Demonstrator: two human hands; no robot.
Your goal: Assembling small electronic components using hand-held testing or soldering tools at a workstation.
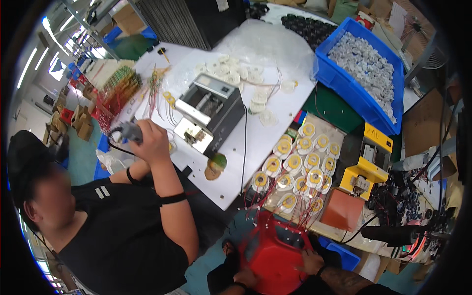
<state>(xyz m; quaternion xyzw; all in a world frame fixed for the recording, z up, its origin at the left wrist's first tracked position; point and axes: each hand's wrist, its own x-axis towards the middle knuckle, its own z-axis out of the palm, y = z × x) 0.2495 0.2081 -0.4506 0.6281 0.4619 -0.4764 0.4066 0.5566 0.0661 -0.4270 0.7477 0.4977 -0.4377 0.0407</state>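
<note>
Red plastic stool (275, 255) sat near, bottom centre, gripped by left hand (244, 278) and right hand (310, 260), fingers curled on its edges; yellow-cored coils (295, 169) lay just beyond.

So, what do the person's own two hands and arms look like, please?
Both hands are bare, with no gloves. The right hand has a thin black band at the wrist. Its forearm is uncovered and has dark tattoo-like markings. The left hand seems to have a dark wrist band too. The black behind it may be a sleeve, but it is too dark to tell.
</note>
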